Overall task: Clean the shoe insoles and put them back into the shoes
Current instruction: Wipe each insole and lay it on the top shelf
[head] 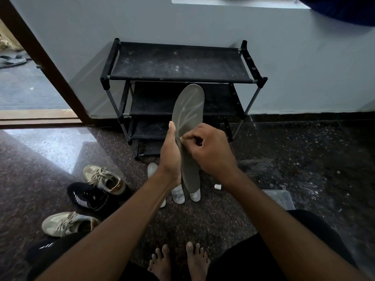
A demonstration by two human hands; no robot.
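My left hand holds a grey-green insole upright by its left edge, toe end up, with pale wet streaks on its face. My right hand pinches a small pale pad against the middle of the insole. Several pale insoles lie on the floor below my hands. To the left sit two beige sneakers and a black sneaker; a second black shoe shows beside my left knee.
A black three-tier shoe rack stands against the grey wall. A small white cap and a clear plastic box lie on the speckled floor at the right. My bare feet are at the bottom. An open doorway is at the left.
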